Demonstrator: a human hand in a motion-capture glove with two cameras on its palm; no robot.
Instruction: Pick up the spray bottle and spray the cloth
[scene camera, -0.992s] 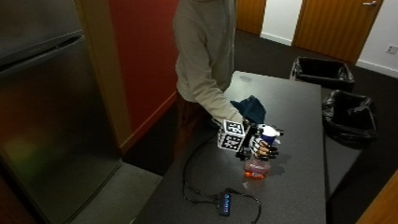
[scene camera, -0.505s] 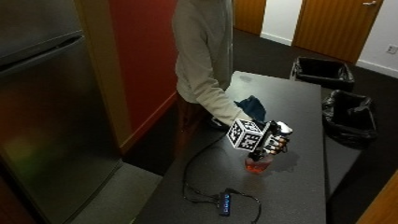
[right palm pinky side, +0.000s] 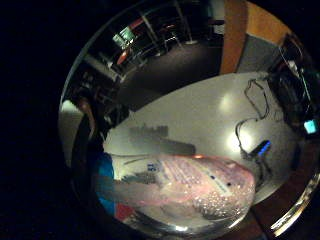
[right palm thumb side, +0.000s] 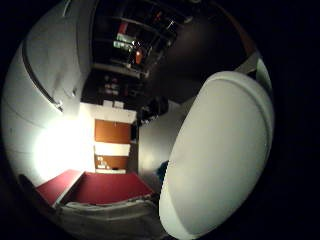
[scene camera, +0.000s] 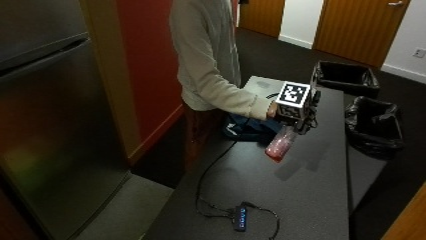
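Note:
In the outside view my gloved right hand grips the top of a clear spray bottle with pink liquid. The bottle hangs tilted, clear of the dark table. A blue cloth lies crumpled on the table beside the person's body, just left of the bottle. In the little finger side palm view the pink bottle fills the space close to the palm, with the table beyond it. A white rounded surface covers much of the thumb side palm view; I cannot tell what it is.
A black cable runs along the table to a small blue-lit hub near its front end. Two black bins stand off the table's right side. A steel fridge and a red wall are at the left.
My hand has risen with the spray bottle and carried it toward the far end of the table, nearer the cloth. The bottle's base has left the tabletop.

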